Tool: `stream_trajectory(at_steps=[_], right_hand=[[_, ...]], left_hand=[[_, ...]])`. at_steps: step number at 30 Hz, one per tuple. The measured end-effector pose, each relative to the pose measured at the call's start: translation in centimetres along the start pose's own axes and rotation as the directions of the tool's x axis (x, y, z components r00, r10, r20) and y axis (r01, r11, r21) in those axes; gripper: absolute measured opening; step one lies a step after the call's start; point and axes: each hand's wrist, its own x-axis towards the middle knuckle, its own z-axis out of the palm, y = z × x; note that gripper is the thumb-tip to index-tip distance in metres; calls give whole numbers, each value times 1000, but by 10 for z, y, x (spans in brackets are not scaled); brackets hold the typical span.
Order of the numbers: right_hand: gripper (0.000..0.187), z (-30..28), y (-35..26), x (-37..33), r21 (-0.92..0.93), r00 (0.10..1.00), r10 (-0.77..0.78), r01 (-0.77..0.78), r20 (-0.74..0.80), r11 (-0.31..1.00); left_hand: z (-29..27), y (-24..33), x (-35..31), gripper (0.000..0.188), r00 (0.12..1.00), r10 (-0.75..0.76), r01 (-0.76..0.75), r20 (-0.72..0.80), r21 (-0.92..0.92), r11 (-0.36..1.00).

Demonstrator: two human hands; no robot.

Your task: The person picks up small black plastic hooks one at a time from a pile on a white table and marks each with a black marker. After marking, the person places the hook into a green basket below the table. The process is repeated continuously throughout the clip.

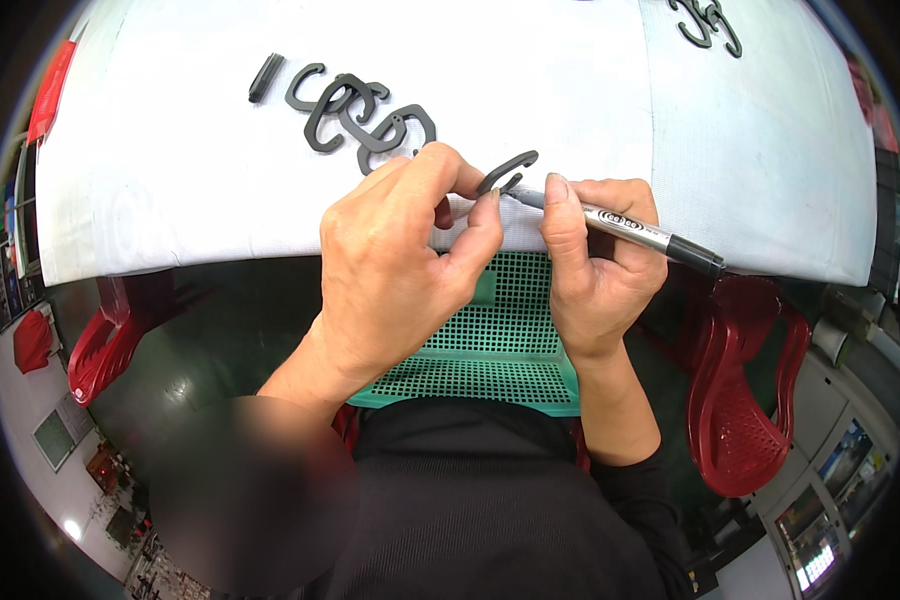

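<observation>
Between the thumb and fingers of my left hand (400, 230) is a dark grey C-shaped hook (510, 170), lifted over the near part of the table. My right hand (605, 250) grips a silver and black marker pen (625, 227), uncapped, its tip touching or very close to the hook beside my left thumb. Just beyond my left hand, several similar hooks (355, 105) lie in an overlapping group. The black pen cap (266, 78) rests to the left of that group.
A white cloth covers the table (170, 180). More dark hooks (708, 22) lie at its far right. Below the near edge sits a green perforated basket (500, 330). Dark red plastic chairs stand at the right (740, 400) and the left (120, 330).
</observation>
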Motion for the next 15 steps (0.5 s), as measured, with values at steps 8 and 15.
stream_trajectory(at_steps=[8,15], right_hand=[[14,0,-1,0,22,997,69,-68,-32,997],[16,-3,-6,1,146,970,232,-220,-75,965]], left_hand=[[0,-3,0,11,1000,-10,9,-8,-46,999],[-12,-22,12,13,984,-80,91,-158,63,994]])
